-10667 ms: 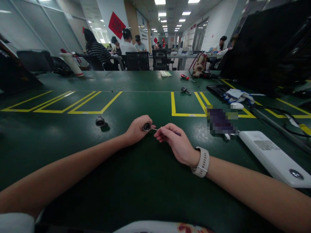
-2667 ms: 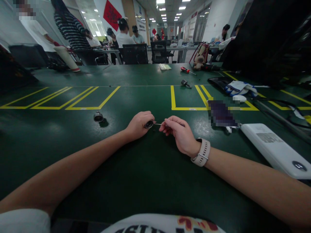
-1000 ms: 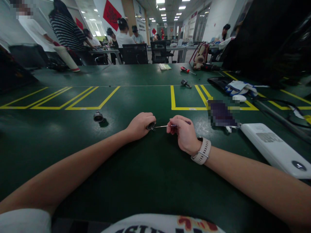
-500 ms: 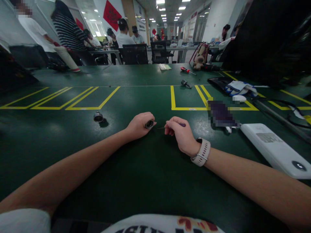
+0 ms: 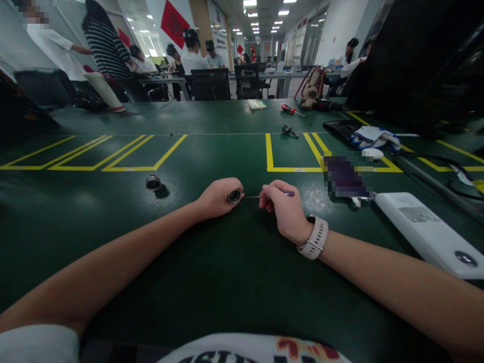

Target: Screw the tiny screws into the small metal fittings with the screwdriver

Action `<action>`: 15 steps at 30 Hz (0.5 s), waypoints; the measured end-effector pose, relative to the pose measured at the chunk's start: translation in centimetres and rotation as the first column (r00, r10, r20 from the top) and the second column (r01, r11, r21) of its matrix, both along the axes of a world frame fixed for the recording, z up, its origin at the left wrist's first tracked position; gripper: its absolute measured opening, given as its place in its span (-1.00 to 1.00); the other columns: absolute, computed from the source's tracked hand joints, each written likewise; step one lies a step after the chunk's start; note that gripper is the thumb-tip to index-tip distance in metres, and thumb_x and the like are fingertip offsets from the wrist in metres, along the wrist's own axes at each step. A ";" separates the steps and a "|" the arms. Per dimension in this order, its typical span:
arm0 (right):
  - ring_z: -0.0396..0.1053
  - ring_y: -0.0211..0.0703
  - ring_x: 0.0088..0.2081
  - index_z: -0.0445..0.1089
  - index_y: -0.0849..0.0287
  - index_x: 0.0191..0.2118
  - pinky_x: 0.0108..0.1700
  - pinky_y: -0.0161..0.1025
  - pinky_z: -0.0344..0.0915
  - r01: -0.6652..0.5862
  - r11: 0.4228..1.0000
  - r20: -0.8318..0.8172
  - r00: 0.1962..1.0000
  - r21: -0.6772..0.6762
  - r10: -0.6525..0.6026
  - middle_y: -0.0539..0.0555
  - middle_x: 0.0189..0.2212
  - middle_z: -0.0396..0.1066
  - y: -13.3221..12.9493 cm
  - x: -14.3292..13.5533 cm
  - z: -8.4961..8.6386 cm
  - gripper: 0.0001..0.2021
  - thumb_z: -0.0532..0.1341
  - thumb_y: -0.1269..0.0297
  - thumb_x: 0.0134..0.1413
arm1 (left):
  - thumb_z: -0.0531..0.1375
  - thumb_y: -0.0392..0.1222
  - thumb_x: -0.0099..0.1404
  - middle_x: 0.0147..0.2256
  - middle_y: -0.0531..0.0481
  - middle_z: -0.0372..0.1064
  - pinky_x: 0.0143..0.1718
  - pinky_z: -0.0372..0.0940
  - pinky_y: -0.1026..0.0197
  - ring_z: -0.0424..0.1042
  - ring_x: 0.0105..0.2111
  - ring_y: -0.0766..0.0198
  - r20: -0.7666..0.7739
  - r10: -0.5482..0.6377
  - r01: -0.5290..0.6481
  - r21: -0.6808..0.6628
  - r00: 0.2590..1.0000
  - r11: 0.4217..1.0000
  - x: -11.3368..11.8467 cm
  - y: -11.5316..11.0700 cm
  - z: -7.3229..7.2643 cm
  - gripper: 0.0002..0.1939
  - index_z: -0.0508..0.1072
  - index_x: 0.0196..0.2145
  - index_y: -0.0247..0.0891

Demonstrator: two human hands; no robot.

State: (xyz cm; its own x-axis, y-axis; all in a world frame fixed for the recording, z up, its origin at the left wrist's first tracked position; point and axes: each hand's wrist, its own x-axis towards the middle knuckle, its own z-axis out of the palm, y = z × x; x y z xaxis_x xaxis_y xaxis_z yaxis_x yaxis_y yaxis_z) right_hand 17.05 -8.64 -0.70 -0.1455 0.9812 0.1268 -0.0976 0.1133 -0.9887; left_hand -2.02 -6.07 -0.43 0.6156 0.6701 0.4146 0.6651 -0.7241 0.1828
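My left hand (image 5: 215,199) is closed around a dark cylindrical metal part (image 5: 234,197), its round hollow end facing me. In my right hand (image 5: 286,209) is a thin screwdriver (image 5: 290,193) with a purple handle, gripped between thumb and fingers. Its slim shaft points left, and the tip reaches the edge of the metal part by my left fingertips. Whether the tip sits in a screw is too small to tell. Left of my hands, a second round metal piece (image 5: 153,182) rests on the green table (image 5: 212,282).
To the right lie a phone (image 5: 346,176), a white power bank (image 5: 431,234), a white oval object (image 5: 372,154) and a cloth (image 5: 374,137). Farther back are a dark metal fitting (image 5: 289,130) and a red-handled screwdriver (image 5: 289,109). Several people work beyond the table.
The screwdriver's tip now meets the metal part, where a gap was before. My left hand has turned the part slightly and shifted a little right; my right hand has moved slightly.
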 end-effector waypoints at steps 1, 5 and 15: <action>0.22 -0.27 -0.57 0.29 0.14 -0.59 -0.50 -0.27 0.12 0.009 0.999 -0.018 1.000 0.043 -0.009 -0.06 -0.67 0.27 -0.1 0.1 0.1 -0.78 0.14 0.26 0.03 | 0.10 -0.25 0.21 -0.51 0.07 0.24 -0.50 0.14 0.32 0.25 -0.53 0.37 0.005 0.012 -0.012 -0.006 1.000 1.000 0.0 0.0 0.0 -0.89 0.26 -0.46 -0.28; 0.23 -0.26 -0.51 0.27 0.13 -0.55 -0.42 -0.25 0.17 -0.047 0.967 0.023 0.999 0.250 0.043 -0.06 -0.61 0.26 -1.1 0.4 0.8 -0.79 0.11 0.29 0.09 | 0.13 -0.21 0.20 -0.50 0.07 0.24 -0.50 0.14 0.32 0.25 -0.52 0.37 0.052 0.061 -0.059 -0.028 0.997 0.998 -0.1 0.2 0.0 -0.86 0.26 -0.47 -0.28; 0.29 -0.20 -0.34 0.31 0.12 -0.38 -0.26 -0.22 0.20 -0.242 0.877 0.305 0.945 0.416 0.117 0.00 -0.42 0.32 -1.8 0.1 1.4 -0.87 0.08 0.31 0.17 | 0.10 -0.26 0.16 -0.54 0.09 0.19 -0.51 0.10 0.30 0.21 -0.53 0.36 0.097 0.088 -0.086 -0.027 0.991 0.996 0.0 0.2 0.0 -0.89 0.23 -0.50 -0.27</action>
State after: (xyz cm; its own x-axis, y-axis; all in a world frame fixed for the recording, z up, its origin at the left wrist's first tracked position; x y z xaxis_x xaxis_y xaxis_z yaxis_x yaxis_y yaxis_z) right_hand 17.17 -10.45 0.72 -0.4031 0.7840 0.4721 0.0969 0.5495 -0.8299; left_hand -2.05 -5.90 -0.43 0.5121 0.7294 0.4537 0.7033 -0.6592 0.2660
